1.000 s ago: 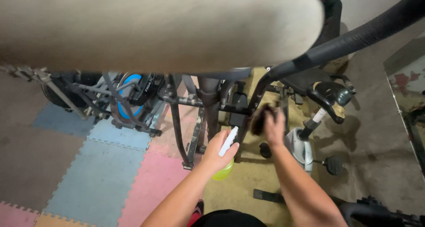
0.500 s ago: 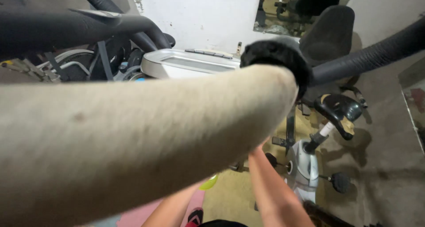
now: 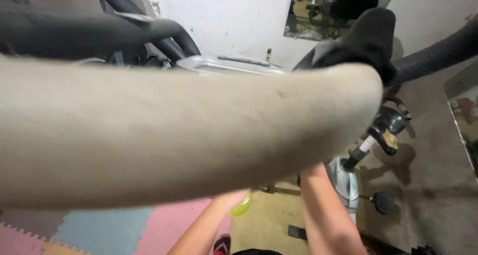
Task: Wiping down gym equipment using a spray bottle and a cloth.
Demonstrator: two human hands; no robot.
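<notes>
A thick beige padded bar (image 3: 174, 135) close to the camera fills most of the view. My left forearm (image 3: 206, 227) reaches up under it, and the hand is hidden behind the pad. The yellow-green bottom of a spray bottle (image 3: 241, 206) shows right at that wrist. My right forearm (image 3: 326, 210) also runs up behind the pad, with its hand out of sight. A black cloth-like end (image 3: 368, 41) sits at the right tip of the pad.
A grey exercise bike (image 3: 344, 181) with a black pedal (image 3: 383, 203) stands on the concrete floor at right. Pink and blue foam mats (image 3: 99, 230) lie at lower left. Black handlebars (image 3: 89, 33) cross the top left, and a mirror (image 3: 318, 13) hangs on the white wall.
The view has tilted up, so the padded bar now covers both hands. A second ago the left hand held the spray bottle and the right hand touched the black machine frame.
</notes>
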